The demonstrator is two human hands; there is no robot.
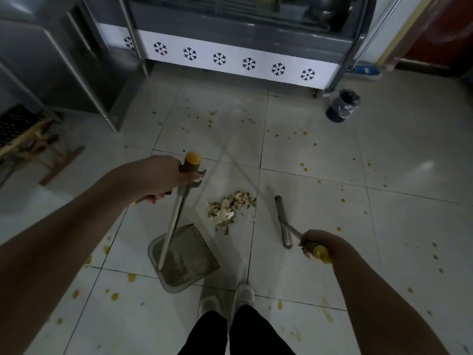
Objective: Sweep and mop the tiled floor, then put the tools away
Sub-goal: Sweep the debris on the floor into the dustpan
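My left hand [166, 179] grips the yellow-capped top of a long metal handle whose grey dustpan [189, 262] rests on the white tiled floor [320, 226], mouth toward a small pile of food scraps [230, 207]. My right hand [316, 245] holds the yellow-ended handle of a short broom; its narrow grey head [282, 221] lies on the floor just right of the pile, a little apart from it. Yellow-brown spots are scattered over many tiles.
A display fridge [230, 60] with a snowflake-patterned white panel stands across the back. A small bin [343, 106] lined with a plastic bag sits at its right foot, a blue-headed mop [366, 70] behind it. Steel cabinet and wooden stool [33, 142] at left. My shoes [227, 301] are below the dustpan.
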